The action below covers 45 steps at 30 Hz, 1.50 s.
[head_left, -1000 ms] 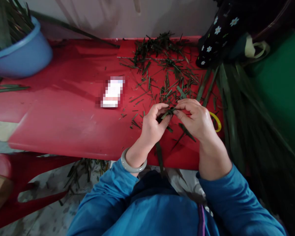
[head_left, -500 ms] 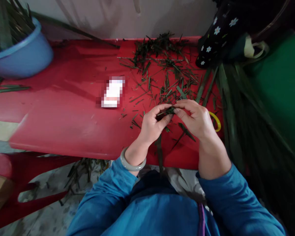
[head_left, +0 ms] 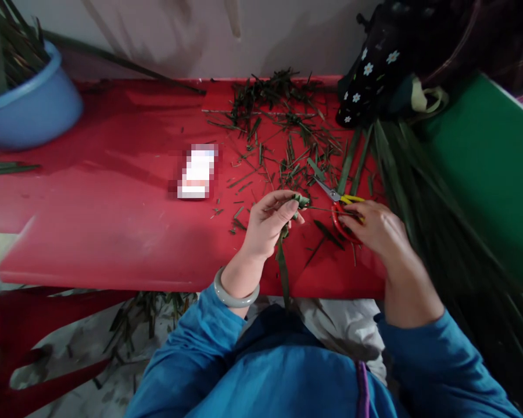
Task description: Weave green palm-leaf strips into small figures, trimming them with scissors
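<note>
My left hand (head_left: 268, 223) pinches a small folded green leaf piece (head_left: 301, 201) between thumb and fingers, above the red table. A long leaf tail (head_left: 282, 267) hangs from it toward the table's front edge. Out to the right, a thin leaf strip (head_left: 322, 208) stretches to my right hand (head_left: 379, 226), whose fingers are closed on its far end. Scissors (head_left: 335, 196) with red and yellow handles lie just under and beside my right fingers, blades pointing up-left. My fingers partly cover the handles.
Leaf scraps (head_left: 294, 157) litter the red table (head_left: 113, 232). A blurred-out bright phone-like object (head_left: 197, 172) lies left of them. Behind it at far left stands a blue basin (head_left: 35, 119) of leaves. Long leaves (head_left: 401, 174), a green board (head_left: 483, 174) and a flowered black bag (head_left: 366, 81) are at right.
My right hand has moved away from my left, to the right, drawing the thin strip out straight. The scissors now show more fully. My left hand keeps its hold on the folded leaf.
</note>
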Available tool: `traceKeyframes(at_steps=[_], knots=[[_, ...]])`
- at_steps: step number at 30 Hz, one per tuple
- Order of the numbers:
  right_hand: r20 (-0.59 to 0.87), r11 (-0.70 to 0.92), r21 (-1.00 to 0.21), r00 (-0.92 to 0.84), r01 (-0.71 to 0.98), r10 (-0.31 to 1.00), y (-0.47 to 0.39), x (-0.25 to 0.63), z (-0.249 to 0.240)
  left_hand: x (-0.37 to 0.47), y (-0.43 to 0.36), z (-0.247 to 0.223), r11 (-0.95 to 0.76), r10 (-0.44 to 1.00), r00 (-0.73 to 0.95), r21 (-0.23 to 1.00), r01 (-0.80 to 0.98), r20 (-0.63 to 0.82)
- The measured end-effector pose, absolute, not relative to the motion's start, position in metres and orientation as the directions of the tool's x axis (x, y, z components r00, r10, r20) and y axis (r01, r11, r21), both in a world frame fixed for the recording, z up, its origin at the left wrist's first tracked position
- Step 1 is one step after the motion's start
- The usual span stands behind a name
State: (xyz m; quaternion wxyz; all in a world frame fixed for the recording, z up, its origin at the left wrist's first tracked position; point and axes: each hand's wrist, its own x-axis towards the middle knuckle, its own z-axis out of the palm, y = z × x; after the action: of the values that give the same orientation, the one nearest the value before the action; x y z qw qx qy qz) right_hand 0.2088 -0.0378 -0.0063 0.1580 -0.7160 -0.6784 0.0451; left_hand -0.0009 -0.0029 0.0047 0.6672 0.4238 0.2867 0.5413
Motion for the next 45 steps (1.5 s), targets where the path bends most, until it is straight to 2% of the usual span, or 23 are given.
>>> traceKeyframes(at_steps=[4, 6, 8, 9, 11, 14, 16, 17, 19, 22, 24, 27, 29, 32, 36, 45], knots=[[0.139, -0.051, -0.171, 0.075, 0.984, 0.987, -0.047, 0.218, -0.018, -0.003, -0.004, 0.004, 0.076, 0.965, 0.254, 0.863, -0.499, 0.062], [0.112, -0.084, -0.162, 0.103, 0.983, 0.988, -0.045, 0.221, -0.022, -0.004, -0.004, 0.004, 0.077, 0.963, 0.263, 0.86, -0.504, 0.068], [0.096, -0.119, -0.208, 0.142, 0.971, 0.985, -0.041, 0.223, -0.025, -0.004, -0.005, 0.004, 0.073, 0.961, 0.267, 0.855, -0.514, 0.078], [0.094, -0.135, -0.266, 0.165, 0.955, 0.982, -0.04, 0.223, -0.025, -0.005, -0.005, 0.004, 0.069, 0.96, 0.267, 0.851, -0.52, 0.086], [0.091, -0.155, -0.459, 0.22, 0.875, 0.971, -0.042, 0.224, -0.022, -0.005, -0.005, 0.004, 0.055, 0.958, 0.266, 0.844, -0.534, 0.106], [0.083, -0.114, -0.811, 0.304, 0.574, 0.949, -0.057, 0.221, -0.005, -0.007, -0.007, 0.005, 0.044, 0.953, 0.273, 0.833, -0.551, 0.13], [0.073, -0.037, -0.939, 0.303, 0.343, 0.95, -0.074, 0.215, 0.011, -0.008, -0.009, 0.006, 0.039, 0.949, 0.28, 0.827, -0.56, 0.145], [0.075, -0.004, -0.961, 0.271, 0.277, 0.96, -0.083, 0.211, 0.02, -0.009, -0.01, 0.006, 0.031, 0.947, 0.281, 0.824, -0.566, 0.157], [0.041, -0.009, -0.967, 0.189, 0.254, 0.981, -0.1, 0.202, 0.035, -0.009, -0.012, 0.007, 0.0, 0.941, 0.276, 0.812, -0.584, 0.198], [-0.057, -0.124, -0.926, 0.191, 0.358, 0.98, -0.12, 0.19, 0.05, -0.01, -0.013, 0.009, -0.068, 0.917, 0.276, 0.793, -0.605, 0.289], [-0.155, -0.188, -0.905, 0.116, 0.382, 0.981, -0.128, 0.188, 0.055, -0.01, -0.014, 0.01, -0.112, 0.897, 0.283, 0.792, -0.6, 0.341], [-0.207, -0.126, -0.856, -0.109, 0.501, 0.972, -0.132, 0.195, 0.055, -0.011, -0.015, 0.013, -0.166, 0.882, 0.284, 0.811, -0.562, 0.377], [-0.229, -0.088, -0.798, -0.165, 0.596, 0.959, -0.131, 0.201, 0.054, -0.011, -0.016, 0.015, -0.202, 0.875, 0.282, 0.825, -0.528, 0.395], [-0.239, -0.061, -0.756, -0.189, 0.652, 0.953, -0.127, 0.207, 0.052, -0.012, -0.017, 0.015, -0.238, 0.869, 0.281, 0.841, -0.485, 0.408], [-0.22, 0.0, -0.758, -0.255, 0.652, 0.941, -0.124, 0.209, 0.049, -0.012, -0.016, 0.013, -0.252, 0.858, 0.306, 0.857, -0.448, 0.412], [-0.202, 0.005, -0.78, -0.26, 0.625, 0.944, -0.123, 0.21, 0.052, -0.014, -0.012, 0.009, -0.28, 0.807, 0.384, 0.862, -0.422, 0.449]])
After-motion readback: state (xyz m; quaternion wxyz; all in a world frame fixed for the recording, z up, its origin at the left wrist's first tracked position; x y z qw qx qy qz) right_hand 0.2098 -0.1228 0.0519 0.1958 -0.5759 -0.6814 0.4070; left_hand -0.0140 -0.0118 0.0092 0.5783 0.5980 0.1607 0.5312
